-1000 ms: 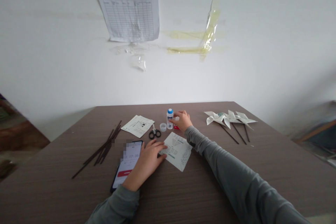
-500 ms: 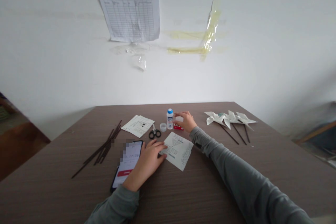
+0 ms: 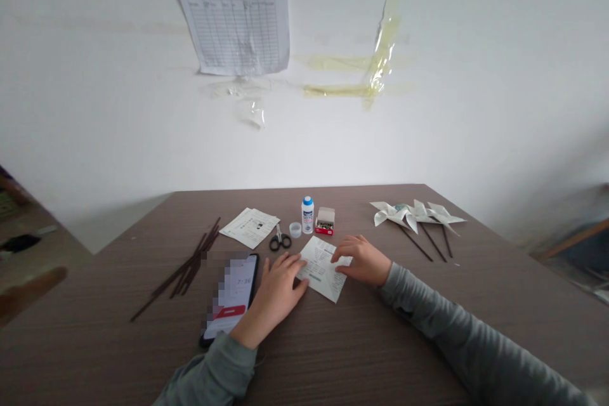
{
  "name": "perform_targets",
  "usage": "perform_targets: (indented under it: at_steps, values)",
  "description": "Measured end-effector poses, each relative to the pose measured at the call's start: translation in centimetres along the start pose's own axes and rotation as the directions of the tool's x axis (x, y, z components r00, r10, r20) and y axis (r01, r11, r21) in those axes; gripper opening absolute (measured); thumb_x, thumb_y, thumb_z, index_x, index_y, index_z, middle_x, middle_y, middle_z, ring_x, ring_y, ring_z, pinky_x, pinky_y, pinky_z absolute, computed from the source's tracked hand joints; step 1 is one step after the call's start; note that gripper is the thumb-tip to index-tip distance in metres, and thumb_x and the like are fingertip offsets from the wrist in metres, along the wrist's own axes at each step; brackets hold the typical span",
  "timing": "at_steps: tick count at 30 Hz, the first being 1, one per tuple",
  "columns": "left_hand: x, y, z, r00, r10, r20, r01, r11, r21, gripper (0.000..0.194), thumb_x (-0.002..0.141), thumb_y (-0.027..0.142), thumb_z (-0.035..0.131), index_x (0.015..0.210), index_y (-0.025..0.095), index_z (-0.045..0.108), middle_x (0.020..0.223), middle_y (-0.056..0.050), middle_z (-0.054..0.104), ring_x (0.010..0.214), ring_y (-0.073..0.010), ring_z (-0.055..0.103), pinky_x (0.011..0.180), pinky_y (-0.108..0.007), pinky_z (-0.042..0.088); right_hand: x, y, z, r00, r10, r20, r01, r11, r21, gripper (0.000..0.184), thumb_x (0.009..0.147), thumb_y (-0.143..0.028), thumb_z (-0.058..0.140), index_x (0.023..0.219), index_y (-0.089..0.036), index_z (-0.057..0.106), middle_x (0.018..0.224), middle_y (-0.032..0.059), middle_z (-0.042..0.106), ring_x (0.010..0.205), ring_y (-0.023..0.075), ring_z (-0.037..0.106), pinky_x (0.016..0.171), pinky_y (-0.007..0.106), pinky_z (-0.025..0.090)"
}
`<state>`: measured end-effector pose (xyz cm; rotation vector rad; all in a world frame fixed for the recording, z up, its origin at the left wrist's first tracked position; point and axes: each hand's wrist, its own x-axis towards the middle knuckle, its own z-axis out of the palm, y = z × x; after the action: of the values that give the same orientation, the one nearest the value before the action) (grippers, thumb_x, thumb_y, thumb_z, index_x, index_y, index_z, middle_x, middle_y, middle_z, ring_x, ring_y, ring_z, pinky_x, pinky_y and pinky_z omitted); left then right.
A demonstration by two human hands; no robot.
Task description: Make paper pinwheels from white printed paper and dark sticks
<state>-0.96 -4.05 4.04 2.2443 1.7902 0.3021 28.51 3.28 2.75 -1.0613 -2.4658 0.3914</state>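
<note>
A square sheet of printed paper [image 3: 320, 271] with crease lines lies on the table before me. My left hand [image 3: 280, 282] rests on its left edge, fingers stretched out and open. Over the right part of the sheet is my right hand [image 3: 364, 260], its fingers bent toward the thumb in a pinch; anything between the fingertips is too small to make out. Just beyond the sheet stands a small red box [image 3: 325, 223] with its lid up and small metallic pieces inside. Beside it are a white bottle with a blue cap [image 3: 307, 216], a small clear cup [image 3: 295, 229] and black-handled scissors [image 3: 280, 241].
Several paper pinwheels [image 3: 404, 216] on dark sticks lie at the back right. More printed squares [image 3: 250, 228] lie at the back left, near a bundle of dark sticks [image 3: 190, 264]. A phone [image 3: 231, 311] lies by my left forearm. The wall [image 3: 304, 152] rises behind the table.
My right hand has come back from the red box to the sheet's right side, uncovering the box. My left hand has shifted slightly right, and the sheet has turned a little.
</note>
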Motion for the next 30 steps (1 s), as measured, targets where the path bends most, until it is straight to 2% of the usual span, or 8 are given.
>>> perform_targets:
  at_steps: [3,5,10,16,24,30]
  values:
    - [0.0,0.0,0.0,1.000,0.012,-0.007,-0.012,1.000,0.003,0.054,0.117,0.017,0.076,0.165,0.036,0.091,0.188,-0.010,0.079,0.187,-0.0455,0.062,0.157,-0.084,0.041,-1.3,-0.8,-0.1,0.993,-0.047,0.107,0.055,0.996,-0.069,0.014,0.108,-0.029,0.100,0.122,-0.030,0.099,0.128,0.0055,0.099,0.126,0.0320,0.088,0.122,0.049,0.061]
    - [-0.1,0.1,0.0,1.000,0.015,-0.013,-0.015,1.000,-0.002,0.052,0.118,0.017,0.077,0.165,0.035,0.091,0.189,-0.012,0.079,0.187,-0.0457,0.062,0.157,-0.085,0.041,-1.6,-1.2,-0.2,0.990,-0.056,0.126,0.069,0.992,-0.101,0.017,0.108,-0.031,0.101,0.124,-0.029,0.100,0.129,0.0074,0.099,0.124,0.0328,0.089,0.122,0.051,0.061]
    - [-0.3,0.3,-0.1,1.000,0.019,-0.011,-0.020,1.000,-0.002,0.050,0.119,0.017,0.075,0.165,0.029,0.089,0.190,-0.015,0.078,0.187,-0.0461,0.062,0.157,-0.085,0.042,-1.7,-1.4,-0.2,0.988,-0.112,0.102,0.125,0.982,-0.138,0.020,0.103,-0.037,0.105,0.121,-0.030,0.102,0.126,0.0080,0.100,0.122,0.0375,0.088,0.116,0.055,0.063]
    - [-0.2,0.4,0.0,1.000,0.007,-0.012,-0.007,1.000,-0.004,0.050,0.119,0.016,0.074,0.164,0.030,0.089,0.190,-0.014,0.078,0.187,-0.0461,0.062,0.157,-0.084,0.041,-1.8,-1.2,0.0,0.989,-0.129,0.074,0.138,0.981,-0.134,0.020,0.102,-0.039,0.104,0.120,-0.033,0.101,0.127,0.0075,0.100,0.123,0.0381,0.087,0.115,0.056,0.064]
    - [0.1,-0.1,0.3,0.999,0.029,-0.017,-0.029,1.000,0.001,0.050,0.118,0.019,0.074,0.163,0.032,0.089,0.188,-0.015,0.078,0.185,-0.0453,0.064,0.155,-0.086,0.044,-1.8,-1.8,-0.1,0.993,-0.096,0.070,0.105,0.986,-0.131,0.021,0.105,-0.028,0.094,0.125,-0.031,0.100,0.128,0.0083,0.099,0.129,0.0368,0.086,0.122,0.056,0.063]
    - [0.2,-0.3,0.7,0.998,0.023,-0.052,-0.022,0.999,0.027,0.051,0.115,0.020,0.076,0.160,0.039,0.092,0.185,-0.009,0.082,0.183,-0.0445,0.067,0.156,-0.081,0.046,-1.8,-1.9,-0.3,0.993,-0.037,0.111,0.051,0.991,-0.125,0.036,0.101,-0.013,0.084,0.129,-0.030,0.099,0.133,0.0073,0.099,0.133,0.0348,0.084,0.125,0.054,0.062]
